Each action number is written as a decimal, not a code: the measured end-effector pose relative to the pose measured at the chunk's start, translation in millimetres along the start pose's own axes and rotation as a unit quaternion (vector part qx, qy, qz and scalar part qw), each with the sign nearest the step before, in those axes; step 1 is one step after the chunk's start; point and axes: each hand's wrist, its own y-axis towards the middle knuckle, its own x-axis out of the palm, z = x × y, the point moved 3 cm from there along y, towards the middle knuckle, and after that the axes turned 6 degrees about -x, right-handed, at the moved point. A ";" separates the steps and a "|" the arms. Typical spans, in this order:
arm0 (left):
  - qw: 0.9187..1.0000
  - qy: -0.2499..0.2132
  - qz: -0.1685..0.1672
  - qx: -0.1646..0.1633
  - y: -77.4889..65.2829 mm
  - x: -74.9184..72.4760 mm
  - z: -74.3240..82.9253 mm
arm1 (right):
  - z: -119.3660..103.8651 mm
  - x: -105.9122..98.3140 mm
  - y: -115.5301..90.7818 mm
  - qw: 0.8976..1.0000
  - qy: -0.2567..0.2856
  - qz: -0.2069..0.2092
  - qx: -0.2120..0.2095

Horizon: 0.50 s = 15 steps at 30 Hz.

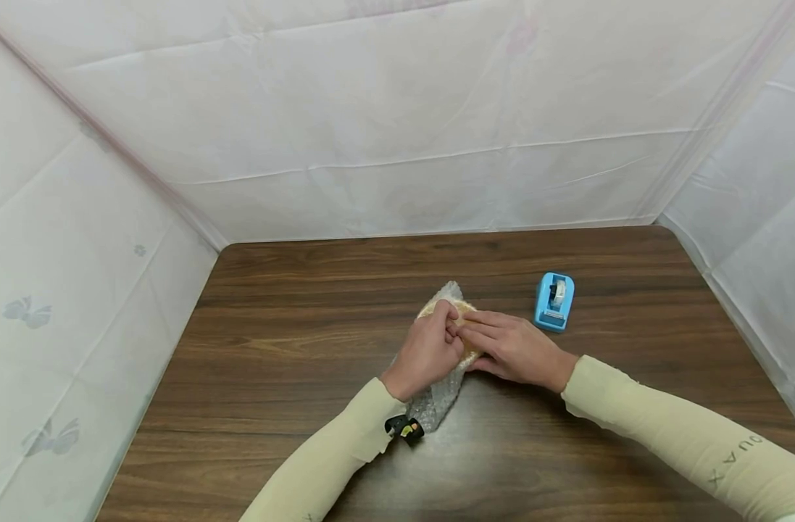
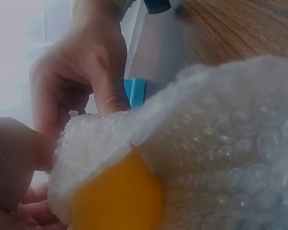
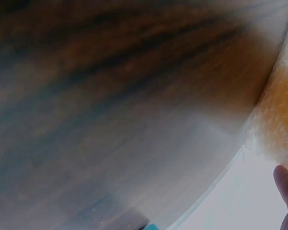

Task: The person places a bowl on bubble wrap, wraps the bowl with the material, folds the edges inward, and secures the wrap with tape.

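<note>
A sheet of bubble wrap (image 1: 441, 402) is folded round a yellow-orange object (image 2: 120, 191) near the middle of the table; the wrap hides most of it. My left hand (image 1: 430, 351) lies over the bundle's left side, its curled fingers pinching the wrap at the top. From the right, my right hand (image 1: 517, 351) grips the bundle, fingers on top and thumb at the near edge. In the left wrist view the right hand's thumb (image 2: 110, 93) presses the wrap's edge. The right wrist view catches a thumb (image 3: 286, 187) just below the wrapped object (image 3: 281, 115).
Behind my right hand, a blue tape dispenser (image 1: 554, 302) with a roll of tape stands on the dark wood table (image 1: 293, 326). White sheeting (image 1: 404, 109) hangs along the back and both sides. A small black device (image 1: 405, 428) sits at my left wrist.
</note>
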 end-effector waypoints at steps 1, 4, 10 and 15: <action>1.000 -0.007 0.008 0.001 -0.4 -0.7 -0.3 | 0.1 -0.1 -0.1 1.000 -0.001 -0.001 0.001; 0.999 -0.024 0.039 0.002 -2.0 -5.1 -1.6 | 0.5 -0.3 0.0 1.000 -0.001 -0.002 0.005; 0.995 -0.031 0.100 0.000 -12.1 -28.2 -5.3 | 1.5 0.9 0.0 1.000 0.000 -0.017 0.014; 0.996 -0.016 0.090 -0.005 -29.0 -44.7 -15.5 | 1.8 1.5 -0.4 0.999 -0.002 -0.030 0.021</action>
